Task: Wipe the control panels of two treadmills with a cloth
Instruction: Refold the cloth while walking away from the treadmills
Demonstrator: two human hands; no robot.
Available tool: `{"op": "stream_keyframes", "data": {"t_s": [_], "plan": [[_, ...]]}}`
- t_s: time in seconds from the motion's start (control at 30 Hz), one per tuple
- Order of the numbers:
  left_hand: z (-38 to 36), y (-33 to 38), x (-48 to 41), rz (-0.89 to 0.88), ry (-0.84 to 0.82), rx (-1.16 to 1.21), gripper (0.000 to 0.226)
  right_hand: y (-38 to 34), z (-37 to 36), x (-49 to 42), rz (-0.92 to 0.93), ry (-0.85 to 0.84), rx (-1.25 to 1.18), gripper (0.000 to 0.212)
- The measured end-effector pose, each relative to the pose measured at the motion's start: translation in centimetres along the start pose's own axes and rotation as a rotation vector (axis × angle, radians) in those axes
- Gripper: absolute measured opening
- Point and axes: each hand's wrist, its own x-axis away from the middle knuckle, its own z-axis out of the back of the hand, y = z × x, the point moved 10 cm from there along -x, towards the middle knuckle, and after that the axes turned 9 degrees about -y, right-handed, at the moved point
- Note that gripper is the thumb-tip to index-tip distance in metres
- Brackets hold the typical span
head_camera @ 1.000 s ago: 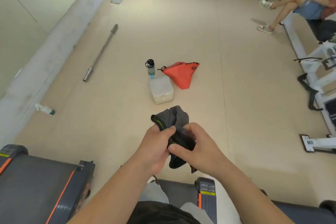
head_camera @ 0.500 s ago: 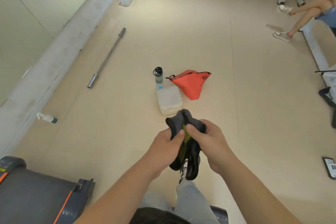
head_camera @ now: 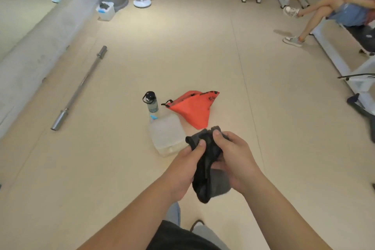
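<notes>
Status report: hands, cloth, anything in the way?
Left hand and right hand both grip the bunched dark cloth. No treadmill panel in view. Water bottle, orange bag, clear container on floor ahead.

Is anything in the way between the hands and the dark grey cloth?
No. The left hand and right hand both grip the crumpled dark grey cloth directly. No treadmill panel shows in view.

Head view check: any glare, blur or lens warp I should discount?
Head view: soft even light, brighter patch on the far floor, no hard glare. Head view: slightly soft; the dark cloth gripped by left hand and right hand shows few folds. Head view: wide-angle bowing, visible in the floor seam.
</notes>
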Motion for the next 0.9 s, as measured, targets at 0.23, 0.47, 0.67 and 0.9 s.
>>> {"op": "stream_keyframes", "data": {"t_s": [0.23,0.47,0.67,0.9], "plan": [[7.2,4.1,-4.6,0.160,0.172,-0.037,0.059,-2.3,-4.3,-6.0,-0.025,0.069,0.157,0.046],[21.8,9.7,-11.0,0.162,-0.041,-0.277,0.028,-1.3,-16.4,-17.9,-0.228,-0.165,-0.096,0.098],[36.2,12.7,-18.3,0.288,-0.064,-0.477,0.023,-1.2,-22.2,-29.5,-0.208,0.220,0.177,0.075],[40.5,10.9,-24.5,0.482,-0.265,-0.068,0.037,10.0,-19.2,-34.8,-0.340,0.251,0.002,0.065]]}}
